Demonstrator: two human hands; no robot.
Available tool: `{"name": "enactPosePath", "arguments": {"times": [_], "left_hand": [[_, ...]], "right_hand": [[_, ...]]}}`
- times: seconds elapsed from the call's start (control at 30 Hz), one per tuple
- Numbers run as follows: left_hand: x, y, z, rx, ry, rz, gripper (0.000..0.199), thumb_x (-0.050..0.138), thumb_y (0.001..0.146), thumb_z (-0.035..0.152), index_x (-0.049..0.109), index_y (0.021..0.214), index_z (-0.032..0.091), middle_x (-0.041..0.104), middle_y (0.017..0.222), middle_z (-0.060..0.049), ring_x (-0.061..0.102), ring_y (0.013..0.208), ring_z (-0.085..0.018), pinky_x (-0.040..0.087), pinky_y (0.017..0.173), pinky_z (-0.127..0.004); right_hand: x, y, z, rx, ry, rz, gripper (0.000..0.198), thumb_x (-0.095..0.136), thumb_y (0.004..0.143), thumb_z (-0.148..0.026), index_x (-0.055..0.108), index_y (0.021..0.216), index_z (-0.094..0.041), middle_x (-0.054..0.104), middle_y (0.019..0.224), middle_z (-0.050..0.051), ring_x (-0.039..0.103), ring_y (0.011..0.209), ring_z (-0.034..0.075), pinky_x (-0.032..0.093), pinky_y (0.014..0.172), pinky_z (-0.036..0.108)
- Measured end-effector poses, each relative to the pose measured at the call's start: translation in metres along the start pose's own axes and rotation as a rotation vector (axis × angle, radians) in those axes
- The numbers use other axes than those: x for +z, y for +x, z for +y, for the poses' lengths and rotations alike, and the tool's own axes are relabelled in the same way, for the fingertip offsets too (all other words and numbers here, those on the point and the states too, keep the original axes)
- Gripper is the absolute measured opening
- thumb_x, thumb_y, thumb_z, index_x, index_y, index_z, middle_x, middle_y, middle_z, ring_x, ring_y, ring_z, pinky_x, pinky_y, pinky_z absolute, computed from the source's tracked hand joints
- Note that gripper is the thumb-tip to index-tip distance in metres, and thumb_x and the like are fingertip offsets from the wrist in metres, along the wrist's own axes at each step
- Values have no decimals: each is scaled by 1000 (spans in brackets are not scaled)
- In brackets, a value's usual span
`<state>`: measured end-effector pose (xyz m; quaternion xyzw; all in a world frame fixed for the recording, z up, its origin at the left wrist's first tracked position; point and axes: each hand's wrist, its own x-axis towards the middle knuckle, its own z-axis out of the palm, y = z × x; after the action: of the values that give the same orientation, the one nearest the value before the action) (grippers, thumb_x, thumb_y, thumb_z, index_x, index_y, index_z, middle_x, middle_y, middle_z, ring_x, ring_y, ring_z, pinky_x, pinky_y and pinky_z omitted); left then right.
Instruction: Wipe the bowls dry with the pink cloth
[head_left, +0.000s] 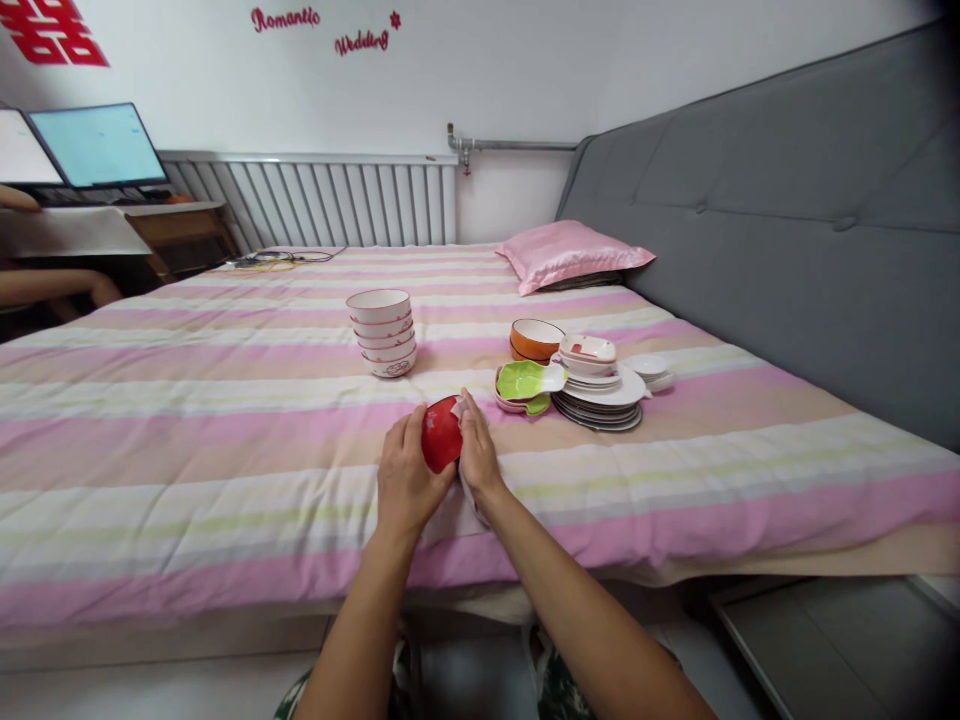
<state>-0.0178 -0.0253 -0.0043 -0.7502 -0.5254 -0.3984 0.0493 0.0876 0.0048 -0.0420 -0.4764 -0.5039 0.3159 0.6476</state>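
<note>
White bowls with red rims (382, 335) stand nested left of the red bowl (441, 438), perhaps to keep them steady on the soft bed (225, 420). Left hand (407, 472) grasps the red bowl, apparently bracing it between both palms; it looks glossy, with pale flower-like marks. Right hand (478, 450) clasps a pale cloth (457, 408) against its right side. Plates (592, 415) right of the red bowl lie stacked, likely saving room.

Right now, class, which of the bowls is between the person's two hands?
The red bowl, between the left hand and right hand. The others, including the white bowl stack and orange bowls, stand apart, touched by neither.
</note>
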Motion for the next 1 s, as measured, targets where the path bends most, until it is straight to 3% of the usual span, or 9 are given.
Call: {"name": "enactPosePath", "arguments": {"times": [0.2,0.63,0.83,1.0], "left_hand": [[0,0,-1,0,-3,17,73,68,64,24,43,131,10,57,118,-16,53,109,-31,45,95,-44],[-4,1,-3,-28,-22,17,71,67,66,26,43,131,8,57,118,-17,54,109,-30,45,95,-43],[-4,2,-6,-71,-38,42,62,61,73,29,46,129,8,59,118,-17,55,108,-29,46,94,-42],[-7,0,-5,-118,-33,23,51,54,79,26,48,128,13,60,119,-14,57,108,-28,47,92,-41]], "right_hand": [[1,-7,-1,1,-36,23,51,26,95,-44,38,140,-24,44,144,5,37,135,17,26,113,42],[4,-29,-20,-14,-339,-11,56,16,97,-40,26,146,-16,28,153,6,14,144,19,16,117,48],[4,-41,-38,-72,-504,-90,51,19,98,-38,24,146,-24,18,156,4,13,144,21,16,115,53],[4,-45,-42,-187,-490,-140,48,24,98,-37,28,145,-27,15,157,1,10,145,22,12,116,51]]}}
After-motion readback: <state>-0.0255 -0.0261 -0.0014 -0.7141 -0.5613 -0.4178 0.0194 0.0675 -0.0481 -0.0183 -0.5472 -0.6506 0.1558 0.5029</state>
